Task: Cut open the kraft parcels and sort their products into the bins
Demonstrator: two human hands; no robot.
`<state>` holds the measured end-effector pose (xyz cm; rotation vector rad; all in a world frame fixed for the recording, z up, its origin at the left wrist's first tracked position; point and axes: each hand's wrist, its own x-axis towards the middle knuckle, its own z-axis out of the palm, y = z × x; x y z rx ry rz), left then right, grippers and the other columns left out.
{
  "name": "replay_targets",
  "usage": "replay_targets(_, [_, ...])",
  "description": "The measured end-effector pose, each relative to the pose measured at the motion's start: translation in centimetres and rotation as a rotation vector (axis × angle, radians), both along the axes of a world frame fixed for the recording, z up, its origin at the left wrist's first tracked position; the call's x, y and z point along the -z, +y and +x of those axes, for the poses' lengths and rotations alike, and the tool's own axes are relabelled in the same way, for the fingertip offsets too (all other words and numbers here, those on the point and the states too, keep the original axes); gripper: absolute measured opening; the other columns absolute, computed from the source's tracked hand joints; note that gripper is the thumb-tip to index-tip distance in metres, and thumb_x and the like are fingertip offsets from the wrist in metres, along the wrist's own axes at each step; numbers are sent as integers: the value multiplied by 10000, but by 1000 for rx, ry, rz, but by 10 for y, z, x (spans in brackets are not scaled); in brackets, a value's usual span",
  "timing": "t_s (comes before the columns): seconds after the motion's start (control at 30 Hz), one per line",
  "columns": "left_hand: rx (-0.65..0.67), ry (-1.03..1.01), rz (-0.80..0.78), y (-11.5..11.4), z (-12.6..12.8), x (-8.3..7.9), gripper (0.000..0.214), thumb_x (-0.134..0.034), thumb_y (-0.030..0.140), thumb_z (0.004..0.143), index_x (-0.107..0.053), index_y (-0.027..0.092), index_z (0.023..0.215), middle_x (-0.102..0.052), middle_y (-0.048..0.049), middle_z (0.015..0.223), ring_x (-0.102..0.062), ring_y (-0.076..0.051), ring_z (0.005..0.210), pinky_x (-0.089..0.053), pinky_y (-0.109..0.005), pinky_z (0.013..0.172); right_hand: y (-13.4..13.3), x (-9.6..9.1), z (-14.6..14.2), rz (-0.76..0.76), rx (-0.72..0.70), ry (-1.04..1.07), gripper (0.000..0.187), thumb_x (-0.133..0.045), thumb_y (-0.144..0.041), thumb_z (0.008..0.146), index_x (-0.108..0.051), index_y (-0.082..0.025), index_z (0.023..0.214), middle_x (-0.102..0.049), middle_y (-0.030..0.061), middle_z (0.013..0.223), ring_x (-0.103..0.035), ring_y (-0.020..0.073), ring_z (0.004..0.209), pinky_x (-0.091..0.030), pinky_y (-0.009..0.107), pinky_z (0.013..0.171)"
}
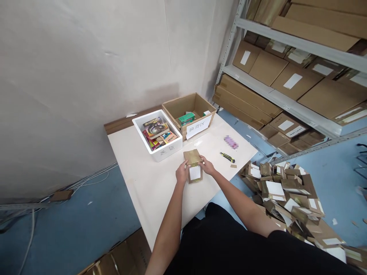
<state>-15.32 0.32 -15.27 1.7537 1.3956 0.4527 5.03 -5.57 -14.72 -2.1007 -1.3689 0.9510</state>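
Observation:
A small brown cardboard box (193, 156) with a white label on its front side stands on the white table (129, 156), near its front edge. My left hand (182, 172) grips the box at its left side. On the opposite side my right hand (207, 165) holds it, thumb and fingers at the upper edge. A black and yellow box cutter (227, 157) lies to the right of my right hand, beside a small cardboard scrap (233, 166). Farther right on the table is a blurred-out purple item (231, 142).
Behind the box stand a white foam bin (169, 151) of books and packets and an open cardboard carton (174, 104) holding green boxes. Shelves (275, 89) with cartons rise at right. Opened cardboard boxes (286, 194) are heaped on the floor; cables (94, 176) lie at left.

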Motion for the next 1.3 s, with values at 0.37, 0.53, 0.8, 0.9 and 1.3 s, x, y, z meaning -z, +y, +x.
replay_targets(0.37, [-250, 36, -238, 5, 23, 30, 610, -563, 323, 999, -466, 238, 1595, -732, -101, 1367, -728, -213, 1115, -538, -326, 999, 23, 32, 16, 39, -156, 36, 687, -572, -181, 965, -433, -324, 1622, -654, 26, 1488, -684, 241, 1247, -527, 367, 1081])
replay_targets(0.53, [-58, 87, -138, 7, 28, 33, 945, -771, 291, 816, -346, 236, 1658, -483, -126, 1654, -592, -275, 1390, -507, -364, 1102, 18, 49, 47, 111, -262, 78, 721, -557, -168, 950, -400, -255, 1648, -471, 71, 1658, -433, 262, 1531, -385, 452, 1250])
replay_targets(0.8, [379, 572, -153, 31, 17, 29, 1291, -869, 365, 633, -155, 268, 1704, -97, -100, 1799, -535, -383, 1446, -463, -426, 1158, 1, 55, 177, 33, -128, -26, 740, -541, -178, 986, -322, -284, 1685, -414, 82, 1690, -330, 261, 1583, -301, 489, 1289])
replay_targets(0.9, [366, 624, -94, 27, 17, 36, 1259, -842, 425, 668, -148, 257, 1705, -130, -95, 1797, -543, -381, 1439, -480, -412, 1139, -10, 66, 227, -64, -27, -48, 719, -561, -176, 980, -365, -265, 1667, -406, 86, 1692, -345, 271, 1570, -322, 460, 1274])
replay_targets(1.3, [268, 674, -211, -7, 45, 45, 1255, -748, 580, 782, 3, 212, 1718, -38, -185, 1794, -511, -410, 1468, -571, -447, 999, -36, 143, 287, -388, 153, -91, 604, -684, -255, 894, -533, -233, 1478, -660, 155, 1350, -653, 279, 1205, -521, 390, 997])
